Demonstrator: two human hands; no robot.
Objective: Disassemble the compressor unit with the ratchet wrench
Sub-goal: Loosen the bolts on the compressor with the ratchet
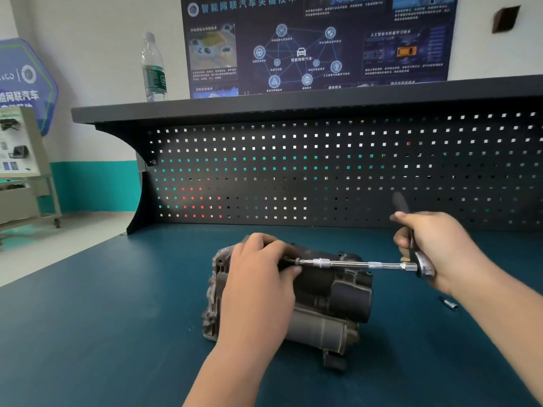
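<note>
A grey and black compressor unit (332, 304) lies on the blue-green bench top (102, 333). My left hand (258, 277) rests over its left part, fingers curled round the bit end of a long chrome extension bar (352, 263) that runs level to the right. My right hand (435, 248) grips the ratchet wrench (423, 267) at its head; the black handle sticks up and back past my fingers. The fastener under the bit is hidden by my left fingers.
A small loose socket or bit (449, 304) lies on the bench right of the compressor, under my right forearm. A dark pegboard (323, 171) backs the bench, with a shelf above holding a water bottle (154, 69). The bench's left edge drops to the floor.
</note>
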